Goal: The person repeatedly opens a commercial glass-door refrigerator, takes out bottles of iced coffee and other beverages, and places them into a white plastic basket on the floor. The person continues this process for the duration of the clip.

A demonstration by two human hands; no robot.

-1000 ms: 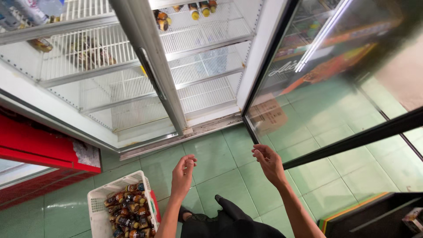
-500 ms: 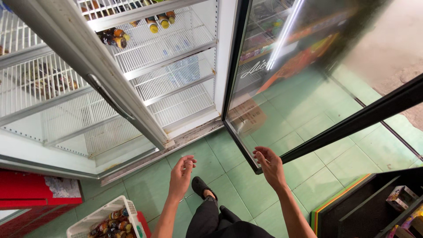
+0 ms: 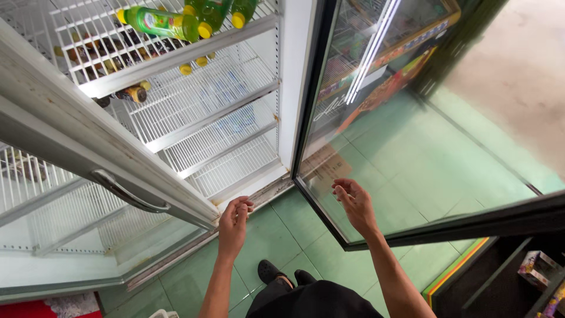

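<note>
The left hand hung empty, fingers loosely curled, near the lower corner of the fridge's grey door. The right hand, open and holding nothing, seemed to touch the glass door.

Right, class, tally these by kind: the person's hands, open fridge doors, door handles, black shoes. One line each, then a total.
hands: 2
open fridge doors: 2
door handle: 1
black shoes: 2
Total: 7
</note>
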